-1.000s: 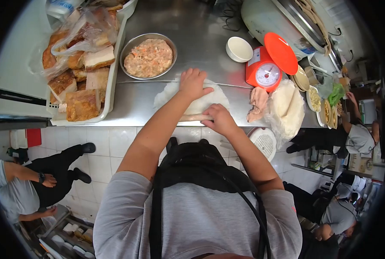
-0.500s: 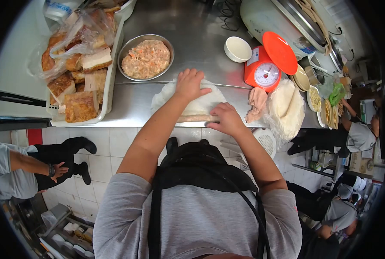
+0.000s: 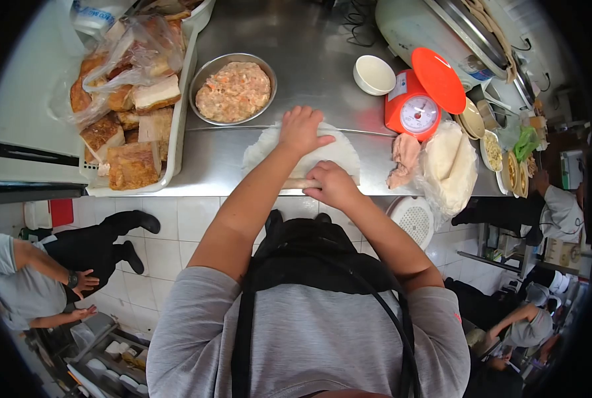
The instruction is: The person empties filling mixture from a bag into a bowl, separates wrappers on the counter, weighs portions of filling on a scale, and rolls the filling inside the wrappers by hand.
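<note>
A thin white round sheet lies on the steel counter, and along its near edge runs a narrow pale roll. Flat on the sheet rests my left hand, its fingers pointing away and the thumb out to the right. My right hand is curled over the right part of the roll, fingers closed around it. Beyond my left hand stands a metal bowl of pinkish minced filling. To the right lie a piece of pink meat and a white mass in a clear bag.
A white crate of browned meat blocks stands left. A red scale and a white bowl are at the back right, with small dishes farther right. A person is at the left; others are at the right.
My right hand has shifted left along the roll and its fingers have closed on it. My left hand stays on the sheet. The person at the left has moved their hands.
</note>
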A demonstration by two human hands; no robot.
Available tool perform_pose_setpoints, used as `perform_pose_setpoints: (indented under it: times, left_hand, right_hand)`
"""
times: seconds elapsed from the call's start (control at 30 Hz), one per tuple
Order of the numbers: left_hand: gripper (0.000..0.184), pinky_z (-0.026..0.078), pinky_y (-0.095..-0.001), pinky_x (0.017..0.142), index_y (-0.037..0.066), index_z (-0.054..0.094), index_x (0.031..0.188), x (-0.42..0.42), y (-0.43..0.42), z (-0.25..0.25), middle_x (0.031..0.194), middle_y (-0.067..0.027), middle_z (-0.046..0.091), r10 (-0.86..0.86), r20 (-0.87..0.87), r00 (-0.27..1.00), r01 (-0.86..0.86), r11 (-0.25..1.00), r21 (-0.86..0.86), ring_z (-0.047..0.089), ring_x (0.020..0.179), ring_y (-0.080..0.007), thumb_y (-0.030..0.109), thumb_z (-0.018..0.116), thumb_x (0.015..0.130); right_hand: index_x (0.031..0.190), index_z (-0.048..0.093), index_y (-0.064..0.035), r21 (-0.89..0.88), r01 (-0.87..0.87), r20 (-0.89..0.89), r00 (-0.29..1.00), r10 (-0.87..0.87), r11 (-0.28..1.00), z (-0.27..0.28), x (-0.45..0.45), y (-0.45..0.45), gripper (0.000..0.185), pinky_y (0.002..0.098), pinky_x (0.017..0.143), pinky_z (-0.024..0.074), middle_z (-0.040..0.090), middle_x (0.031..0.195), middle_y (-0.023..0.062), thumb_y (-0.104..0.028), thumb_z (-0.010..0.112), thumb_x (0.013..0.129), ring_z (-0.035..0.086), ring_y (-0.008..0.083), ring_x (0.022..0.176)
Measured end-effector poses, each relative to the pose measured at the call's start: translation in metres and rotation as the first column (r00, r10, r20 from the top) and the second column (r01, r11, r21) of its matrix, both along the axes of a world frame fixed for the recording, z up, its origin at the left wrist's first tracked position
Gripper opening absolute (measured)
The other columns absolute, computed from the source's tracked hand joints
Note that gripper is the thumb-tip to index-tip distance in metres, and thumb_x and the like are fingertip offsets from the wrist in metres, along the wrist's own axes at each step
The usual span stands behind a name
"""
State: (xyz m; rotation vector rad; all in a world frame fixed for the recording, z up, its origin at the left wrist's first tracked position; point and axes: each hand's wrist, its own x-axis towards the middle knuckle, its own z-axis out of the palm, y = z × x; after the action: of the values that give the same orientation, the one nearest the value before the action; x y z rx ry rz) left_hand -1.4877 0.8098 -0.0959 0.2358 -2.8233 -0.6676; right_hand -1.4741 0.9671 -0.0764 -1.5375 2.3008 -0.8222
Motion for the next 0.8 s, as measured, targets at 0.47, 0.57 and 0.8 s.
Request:
perform_pose_setpoints:
  times: [0.47,0.57,0.8]
  left_hand:
    - [0.041,0.033,-0.0381,0.075,0.014,0.054,0.085,-0.001,-0.002,-0.010,0.087,-0.0040,0.049,-0.018,-0.098,0.995,0.015,0.999,-0.035,0.044,0.088,-0.0237,0.044,0.067,0.061]
    - [0.038,0.033,-0.0378,0.076,0.012,0.054,0.084,-0.002,-0.004,-0.014,0.087,-0.0040,0.050,-0.049,-0.131,0.990,0.047,0.999,-0.017,0.044,0.089,-0.0241,0.042,0.066,0.063]
    - [0.048,0.033,-0.0383,0.081,0.013,0.051,0.105,0.034,-0.042,-0.002,0.098,-0.0065,0.046,-0.119,-0.104,0.987,0.113,0.992,-0.060,0.041,0.095,-0.0255,0.038,0.065,0.067]
  right_hand:
    - [0.073,0.056,-0.0071,0.044,0.021,-0.052,0.998,-0.019,0.999,-0.002,0.017,-0.021,0.027,0.0355,0.071,0.0424,0.054,0.078,0.0082,-0.022,0.071,0.056,0.052,0.0259,0.079]
    - [0.074,0.057,-0.0074,0.054,0.064,-0.082,0.995,-0.060,0.996,-0.001,0.025,-0.030,0.028,0.0351,0.072,0.0422,0.053,0.079,0.0082,-0.023,0.071,0.056,0.052,0.0255,0.081]
    - [0.074,0.057,-0.0073,0.096,0.058,-0.086,0.995,-0.050,0.994,0.005,0.033,-0.043,0.029,0.0352,0.072,0.0424,0.054,0.081,0.0092,-0.027,0.070,0.057,0.052,0.0253,0.082]
